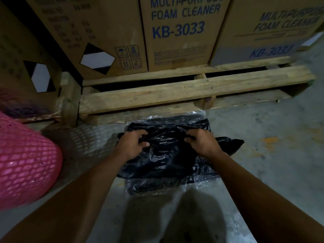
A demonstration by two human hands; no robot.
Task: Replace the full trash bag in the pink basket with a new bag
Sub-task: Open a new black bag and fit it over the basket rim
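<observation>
A black trash bag [166,155] lies crumpled on a clear plastic pack of bags [199,183] on the concrete floor. My left hand [131,146] grips the bag's film at its left side, fingers curled into it. My right hand [201,142] pinches the film on the right. A corner of the black bag sticks out to the right. The pink mesh basket [26,158] stands at the left edge of the view, apart from both hands; its inside is hidden.
A wooden pallet [175,92] runs across just beyond the bag, loaded with cardboard boxes [178,32] marked foam cleaner. Another box [26,71] stands at the left behind the basket. Bare concrete floor [271,137] lies to the right and near me.
</observation>
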